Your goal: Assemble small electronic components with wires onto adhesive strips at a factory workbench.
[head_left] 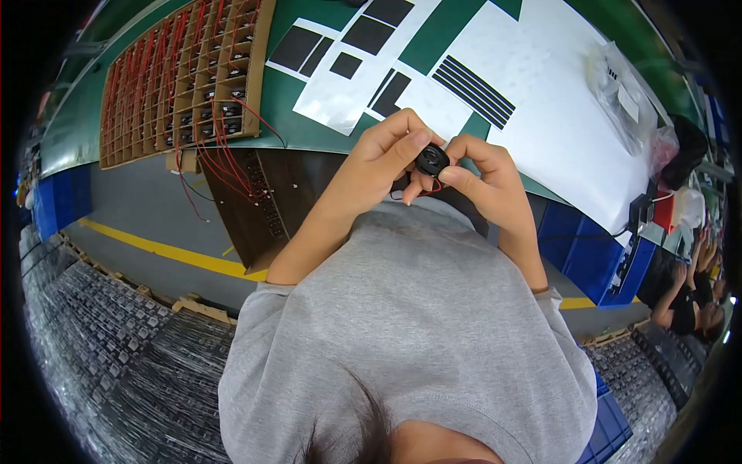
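Between my two hands is a small round black speaker (432,160) with a thin red wire trailing below it. My left hand (392,152) pinches its left side with thumb and forefinger. My right hand (485,175) grips the right side, its thumb on the lower rim. Both are held just in front of the bench's near edge, close to my chest. The far side of the speaker is hidden by my fingers.
On the green bench (309,124), a divided cardboard box (259,69) holds several black speakers with red wires. White backing sheets (332,104) carry black pads and strips. A clear plastic bag (622,100) lies at the right. Blue bins (572,247) stand below; another person (684,298) is far right.
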`<act>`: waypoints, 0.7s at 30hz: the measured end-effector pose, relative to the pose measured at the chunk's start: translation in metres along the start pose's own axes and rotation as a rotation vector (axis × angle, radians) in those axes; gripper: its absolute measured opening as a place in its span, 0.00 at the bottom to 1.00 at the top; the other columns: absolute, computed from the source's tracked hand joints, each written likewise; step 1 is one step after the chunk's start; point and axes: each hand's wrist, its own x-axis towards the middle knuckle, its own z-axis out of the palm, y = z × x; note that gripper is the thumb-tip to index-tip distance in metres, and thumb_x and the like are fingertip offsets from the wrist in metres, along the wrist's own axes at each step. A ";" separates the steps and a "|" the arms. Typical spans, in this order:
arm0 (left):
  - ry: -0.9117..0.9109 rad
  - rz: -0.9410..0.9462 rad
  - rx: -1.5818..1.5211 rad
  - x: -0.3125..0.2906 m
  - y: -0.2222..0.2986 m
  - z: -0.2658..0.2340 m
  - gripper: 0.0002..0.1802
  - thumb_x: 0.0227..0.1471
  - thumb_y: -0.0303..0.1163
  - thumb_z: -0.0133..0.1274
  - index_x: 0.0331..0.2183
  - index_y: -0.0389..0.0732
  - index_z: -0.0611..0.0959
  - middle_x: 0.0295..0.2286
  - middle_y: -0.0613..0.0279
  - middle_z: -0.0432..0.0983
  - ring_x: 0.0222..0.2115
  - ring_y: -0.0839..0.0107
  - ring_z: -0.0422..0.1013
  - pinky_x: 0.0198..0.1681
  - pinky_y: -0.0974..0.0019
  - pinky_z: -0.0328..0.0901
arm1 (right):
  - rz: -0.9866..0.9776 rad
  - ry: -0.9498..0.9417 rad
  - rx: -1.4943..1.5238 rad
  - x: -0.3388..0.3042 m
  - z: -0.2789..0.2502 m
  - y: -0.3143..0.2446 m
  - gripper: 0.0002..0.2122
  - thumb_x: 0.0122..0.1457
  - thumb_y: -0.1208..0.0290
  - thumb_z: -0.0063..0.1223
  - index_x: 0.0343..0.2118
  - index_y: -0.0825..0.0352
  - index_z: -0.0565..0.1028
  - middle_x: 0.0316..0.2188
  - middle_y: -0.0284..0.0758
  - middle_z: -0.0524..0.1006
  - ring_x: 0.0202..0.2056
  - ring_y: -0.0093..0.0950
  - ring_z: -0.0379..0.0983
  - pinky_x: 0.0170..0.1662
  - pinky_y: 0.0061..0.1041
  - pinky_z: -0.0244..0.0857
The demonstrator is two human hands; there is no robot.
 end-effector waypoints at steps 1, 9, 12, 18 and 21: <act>-0.025 -0.012 0.006 0.000 0.000 -0.002 0.13 0.55 0.36 0.38 0.27 0.36 0.69 0.18 0.59 0.69 0.13 0.80 0.64 0.13 0.81 0.59 | 0.000 0.001 0.001 0.000 0.000 0.000 0.09 0.48 0.69 0.53 0.20 0.69 0.68 0.15 0.29 0.68 0.20 0.15 0.61 0.25 0.14 0.56; -0.050 -0.034 0.012 0.001 0.000 -0.003 0.13 0.55 0.36 0.38 0.27 0.36 0.69 0.17 0.58 0.69 0.12 0.80 0.63 0.13 0.81 0.58 | -0.017 0.005 0.005 0.001 -0.001 0.002 0.10 0.48 0.68 0.53 0.20 0.69 0.68 0.14 0.28 0.68 0.20 0.15 0.62 0.25 0.14 0.56; -0.046 -0.038 0.024 0.001 0.000 -0.002 0.13 0.55 0.37 0.38 0.27 0.36 0.69 0.18 0.58 0.69 0.13 0.80 0.64 0.13 0.81 0.58 | -0.009 -0.002 0.019 0.001 -0.001 0.002 0.10 0.48 0.68 0.54 0.20 0.69 0.68 0.15 0.29 0.68 0.20 0.15 0.62 0.25 0.14 0.57; -0.010 0.012 0.014 0.003 -0.001 0.001 0.14 0.55 0.37 0.38 0.28 0.36 0.69 0.17 0.59 0.68 0.12 0.81 0.63 0.13 0.81 0.57 | -0.001 0.001 0.027 0.002 -0.003 0.004 0.10 0.48 0.67 0.54 0.20 0.69 0.68 0.15 0.29 0.68 0.20 0.15 0.62 0.25 0.14 0.57; -0.059 -0.029 0.012 0.003 0.000 -0.003 0.14 0.55 0.37 0.38 0.28 0.36 0.69 0.18 0.59 0.68 0.13 0.80 0.64 0.13 0.81 0.58 | -0.002 0.007 0.043 0.002 -0.003 0.005 0.10 0.48 0.68 0.54 0.20 0.69 0.68 0.15 0.29 0.69 0.20 0.16 0.63 0.25 0.14 0.57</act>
